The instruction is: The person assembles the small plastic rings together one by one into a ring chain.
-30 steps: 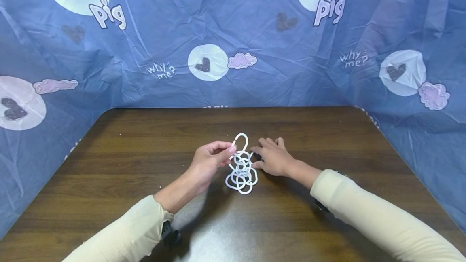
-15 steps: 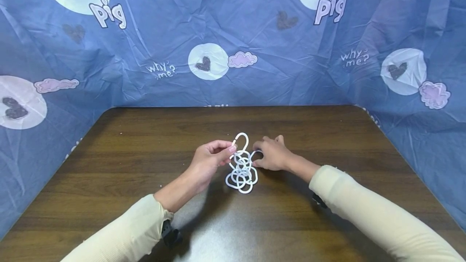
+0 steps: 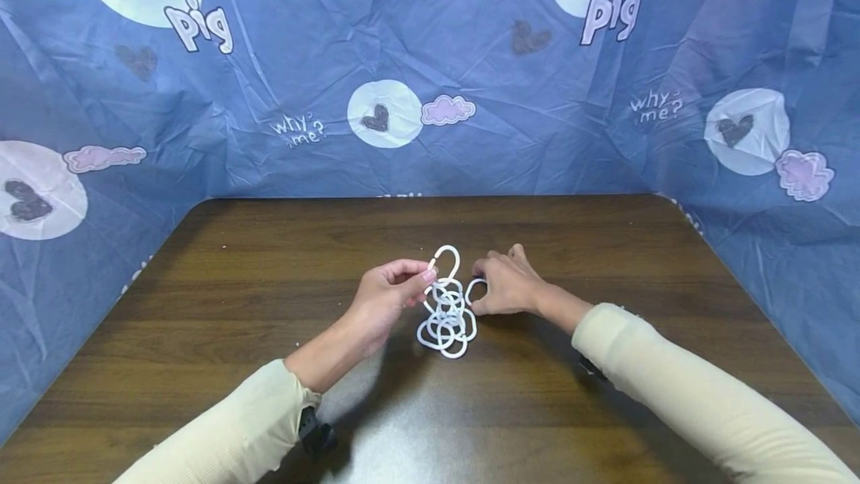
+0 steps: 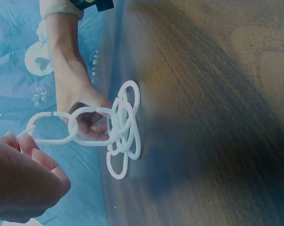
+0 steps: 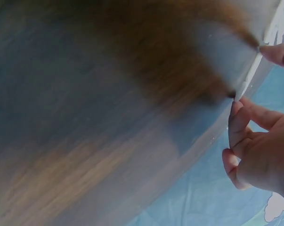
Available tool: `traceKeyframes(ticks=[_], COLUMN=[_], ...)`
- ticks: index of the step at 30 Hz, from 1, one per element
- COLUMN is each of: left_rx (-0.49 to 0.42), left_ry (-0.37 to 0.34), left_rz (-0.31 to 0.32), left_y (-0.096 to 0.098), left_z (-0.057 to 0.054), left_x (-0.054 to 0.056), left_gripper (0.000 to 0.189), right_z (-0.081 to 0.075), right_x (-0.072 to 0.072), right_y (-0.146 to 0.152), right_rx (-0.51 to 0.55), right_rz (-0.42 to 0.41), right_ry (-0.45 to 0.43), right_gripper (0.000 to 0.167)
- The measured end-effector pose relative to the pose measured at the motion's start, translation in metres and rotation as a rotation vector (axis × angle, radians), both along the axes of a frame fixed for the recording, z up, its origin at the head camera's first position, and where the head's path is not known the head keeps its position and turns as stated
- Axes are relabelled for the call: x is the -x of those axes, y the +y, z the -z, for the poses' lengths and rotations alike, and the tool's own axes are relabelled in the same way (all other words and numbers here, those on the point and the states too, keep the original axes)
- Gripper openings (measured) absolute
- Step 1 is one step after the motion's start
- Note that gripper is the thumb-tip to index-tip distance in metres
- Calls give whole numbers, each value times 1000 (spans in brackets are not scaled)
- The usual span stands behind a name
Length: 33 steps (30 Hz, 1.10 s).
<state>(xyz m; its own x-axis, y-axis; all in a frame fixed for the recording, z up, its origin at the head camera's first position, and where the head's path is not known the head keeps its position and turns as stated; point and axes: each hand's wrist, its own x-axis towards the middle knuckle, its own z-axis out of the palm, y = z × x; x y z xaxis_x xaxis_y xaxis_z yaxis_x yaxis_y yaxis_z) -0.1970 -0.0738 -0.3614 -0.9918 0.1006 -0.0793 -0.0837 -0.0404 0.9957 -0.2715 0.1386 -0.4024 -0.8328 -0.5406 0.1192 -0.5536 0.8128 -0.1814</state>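
In the head view my left hand point(image 3: 384, 303) pinches a white C-shaped plastic link point(image 3: 452, 251) at the top of a chain. More linked white links hang below it and bunch in a pile point(image 3: 442, 334) on the table. The left wrist view shows the hanging links point(image 4: 87, 143) stretching from my fingertips to the heap point(image 4: 137, 136). Just right of the chain, my right hand point(image 3: 508, 286) holds a single white link point(image 3: 469, 291) against the tabletop between thumb and fingers. That link point(image 5: 247, 77) is seen edge-on and partly hidden in the right wrist view.
A dark brown wooden table point(image 3: 322, 237) lies under both hands. Blue printed cloth point(image 3: 430, 163) hangs round its back and sides. Small white specks point(image 3: 298, 344) dot the tabletop.
My right hand's spread fingers have drawn in round the single link. That link now sits slightly farther right, apart from the pile. My left hand stays almost still.
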Motion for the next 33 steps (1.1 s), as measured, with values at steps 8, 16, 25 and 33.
traceKeyframes(ticks=[8,16,25,33], left_rx=[-3,-13,-6,-17], left_ry=[1,1,-5,-9], left_rz=[-2,-3,-2,8], left_y=[0,1,3,6], left_z=[1,2,1,2], left_x=[0,1,0,1], left_gripper=[18,17,17,17], right_z=[4,-7,-39,-61], right_x=[2,6,2,-8], right_y=[9,14,14,5], right_rx=[54,331,750,865], right_rz=[-36,-12,-4,-62], right_ry=[104,60,-155,-167], right_gripper=[40,40,30,30])
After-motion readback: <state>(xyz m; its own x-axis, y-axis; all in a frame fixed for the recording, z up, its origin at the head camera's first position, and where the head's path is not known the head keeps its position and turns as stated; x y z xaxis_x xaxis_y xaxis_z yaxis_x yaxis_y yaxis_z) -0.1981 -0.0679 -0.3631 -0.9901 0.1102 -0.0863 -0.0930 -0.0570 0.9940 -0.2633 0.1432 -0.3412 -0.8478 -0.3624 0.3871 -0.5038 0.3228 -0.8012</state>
